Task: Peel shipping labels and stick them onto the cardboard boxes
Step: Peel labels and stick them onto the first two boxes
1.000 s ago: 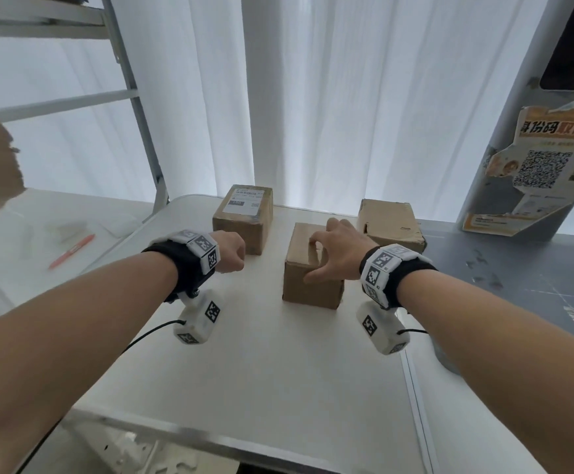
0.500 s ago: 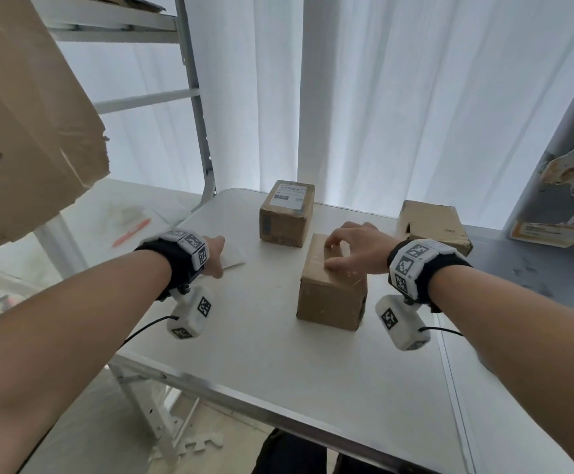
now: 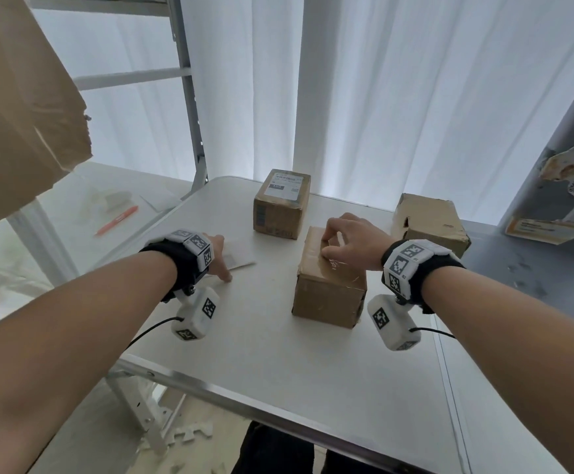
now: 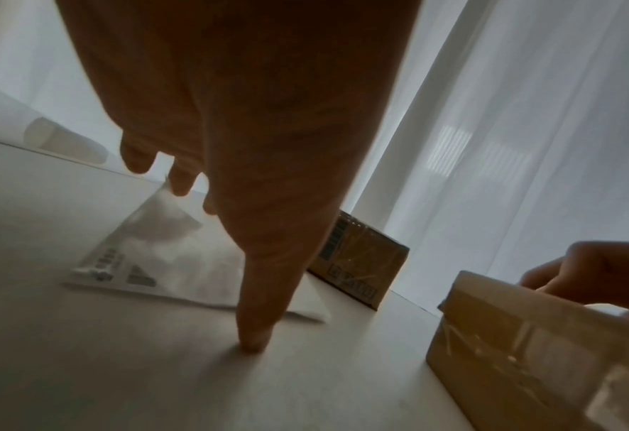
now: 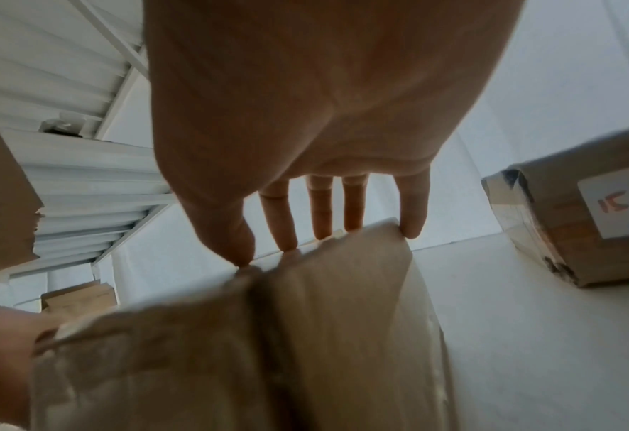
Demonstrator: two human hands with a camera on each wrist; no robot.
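Note:
A white label sheet [image 3: 241,261] [image 4: 165,253] lies flat on the white table [image 3: 244,354], left of the boxes. My left hand [image 3: 217,258] rests over it, thumb tip [image 4: 254,335] pressing the tabletop and fingertips at the sheet's far corner. A plain taped cardboard box [image 3: 328,295] [image 5: 232,350] stands in the middle. My right hand [image 3: 350,241] grips it from above, fingers hooked on its far top edge, thumb on the left edge. Behind it stands a box with a printed label [image 3: 280,206]. A third, worn box [image 3: 429,227] [image 5: 571,227] sits at the back right.
A large cardboard flap [image 3: 15,114] hangs at the upper left beside a metal shelf post [image 3: 189,97]. An orange pen [image 3: 116,220] lies on the lower side surface to the left. A QR-code poster [image 3: 572,186] leans at the right. White curtains close the back.
My left hand has gone left from a raised fist down onto the label sheet. The plain box under my right hand now sits nearer to me than the other two. My view has turned left.

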